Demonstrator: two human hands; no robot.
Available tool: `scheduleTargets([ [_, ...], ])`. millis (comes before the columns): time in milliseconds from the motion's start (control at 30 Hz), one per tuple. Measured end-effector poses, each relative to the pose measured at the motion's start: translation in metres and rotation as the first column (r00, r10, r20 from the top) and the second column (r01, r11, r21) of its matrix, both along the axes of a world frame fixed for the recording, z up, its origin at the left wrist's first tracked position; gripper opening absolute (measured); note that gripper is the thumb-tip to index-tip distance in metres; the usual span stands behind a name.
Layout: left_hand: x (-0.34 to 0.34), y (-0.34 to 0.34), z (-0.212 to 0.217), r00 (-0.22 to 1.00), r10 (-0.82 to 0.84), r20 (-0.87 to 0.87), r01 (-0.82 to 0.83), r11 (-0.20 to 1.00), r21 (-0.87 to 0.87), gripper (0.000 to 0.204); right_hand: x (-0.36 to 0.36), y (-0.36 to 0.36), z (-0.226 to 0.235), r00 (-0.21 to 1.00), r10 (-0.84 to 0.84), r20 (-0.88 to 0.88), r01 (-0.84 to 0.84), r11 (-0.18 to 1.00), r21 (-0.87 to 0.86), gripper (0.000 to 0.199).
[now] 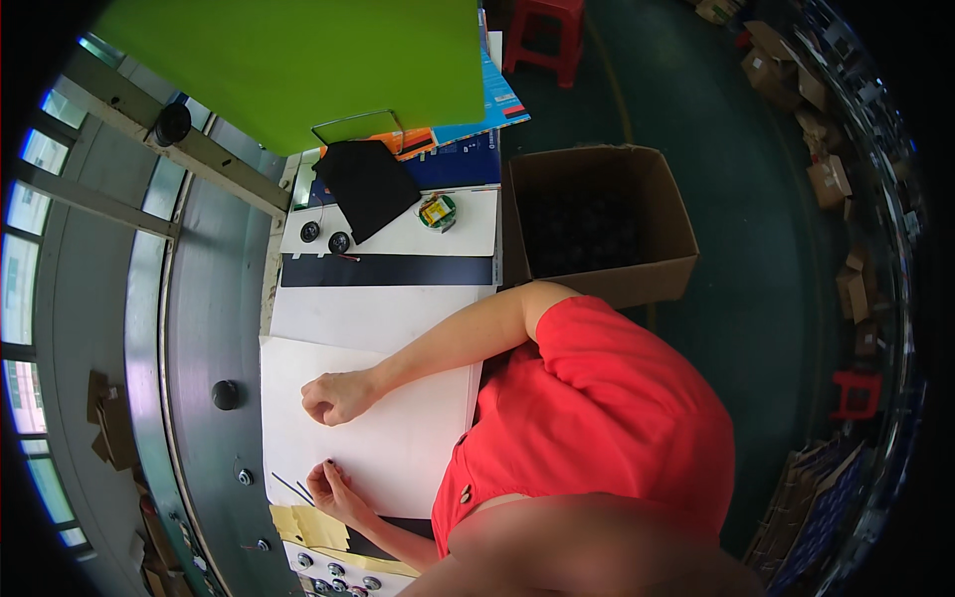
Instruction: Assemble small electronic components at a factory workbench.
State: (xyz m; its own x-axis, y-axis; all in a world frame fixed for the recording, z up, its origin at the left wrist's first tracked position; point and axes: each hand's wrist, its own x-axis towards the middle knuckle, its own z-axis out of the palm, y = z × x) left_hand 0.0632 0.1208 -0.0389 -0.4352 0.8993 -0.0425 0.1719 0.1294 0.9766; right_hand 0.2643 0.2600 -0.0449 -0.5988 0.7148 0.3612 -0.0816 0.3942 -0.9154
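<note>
Cardboard box (pixel 665 224) holds dark parts — left hand (pixel 336 396) fisted, right hand (pixel 334 490) pinching thin rods (pixel 291 488).

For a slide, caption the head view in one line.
Two hands, left hand by thin black strips, right hand fisted, rest on white sheet.

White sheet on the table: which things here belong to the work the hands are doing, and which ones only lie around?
In use:
- white sheet
- left hand, at the sheet's edge by thin dark sticks
- right hand, closed, resting on the sheet

Lying about:
- cardboard box
- black pouch
- green board
- red stool
</note>
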Motion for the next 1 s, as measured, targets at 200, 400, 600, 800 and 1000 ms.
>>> scheduleTargets([
  [200,0.0002,-0.0014,0.0017,0.999,0.03,-0.029,-0.03,0.999,-0.019,0.013,-0.0008,0.0026,0.0041,0.999,0.035,0.008,-0.034,0.994,-0.1,0.007],
  [400,0.0018,-0.0014,0.0017,0.997,0.069,-0.03,-0.07,0.997,-0.03,0.014,-0.003,0.0033,0.0011,0.999,0.046,-0.004,-0.046,0.997,-0.068,0.006],
  [600,-0.0005,0.0012,0.0026,0.999,0.02,0.038,-0.019,0.999,-0.038,0.013,-0.0012,0.0014,0.0009,0.996,0.074,0.044,-0.07,0.994,-0.088,0.007],
  [800,-0.001,-0.0002,0.001,0.999,0.02,0.033,-0.019,1.0,-0.003,0.013,0.0006,-0.0023,0.0039,0.996,0.072,0.051,-0.069,0.996,-0.057,0.007],
  [1000,-0.0042,0.0006,-0.0025,0.999,0.012,0.048,-0.012,1.0,-0.004,0.013,0.0007,-0.0035,0.0036,0.999,0.032,0.03,-0.03,0.998,-0.046,0.007],
])
